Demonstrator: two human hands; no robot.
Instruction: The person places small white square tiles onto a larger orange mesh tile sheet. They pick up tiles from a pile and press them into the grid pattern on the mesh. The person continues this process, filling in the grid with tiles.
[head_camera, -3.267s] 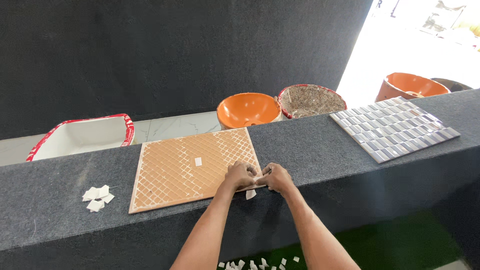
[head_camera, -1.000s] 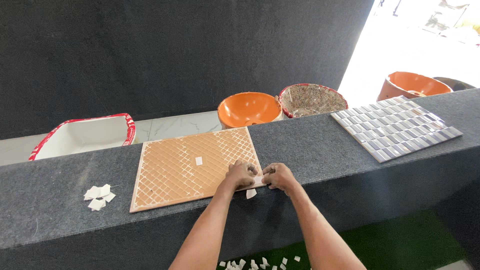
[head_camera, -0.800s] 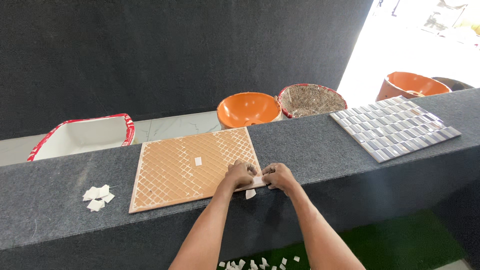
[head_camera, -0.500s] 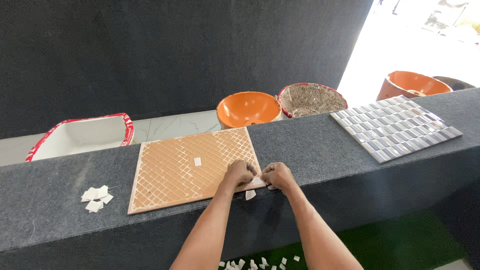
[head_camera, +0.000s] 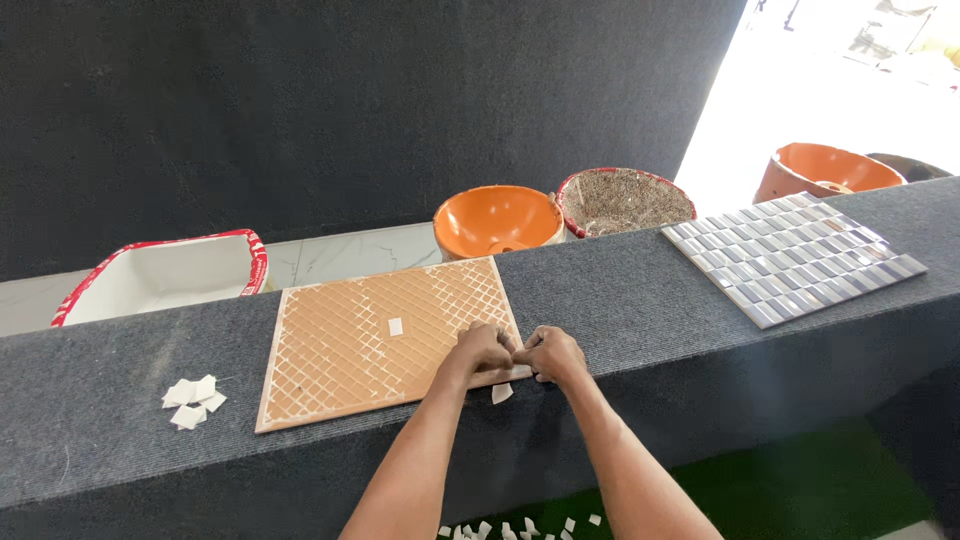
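Observation:
An orange tile (head_camera: 370, 345) with a white diamond grid lies face down on the grey carpeted ledge (head_camera: 620, 300). My left hand (head_camera: 482, 352) and my right hand (head_camera: 551, 353) meet at its near right corner, fingers curled together over the tile's edge. What the fingertips pinch is hidden. A small white piece (head_camera: 501, 393) lies on the ledge just below my hands. Another white square (head_camera: 395, 326) sits in the middle of the tile.
A pile of white pieces (head_camera: 192, 401) lies left of the tile. A grey mosaic sheet (head_camera: 795, 255) rests at the right. Behind the ledge stand a white basin with a red rim (head_camera: 160, 275), orange bowls (head_camera: 498, 220) and a speckled bowl (head_camera: 625, 200). More white scraps (head_camera: 510, 527) lie on the floor.
Both hands stay at the tile's near right corner with only slight finger movement. Nothing else has shifted.

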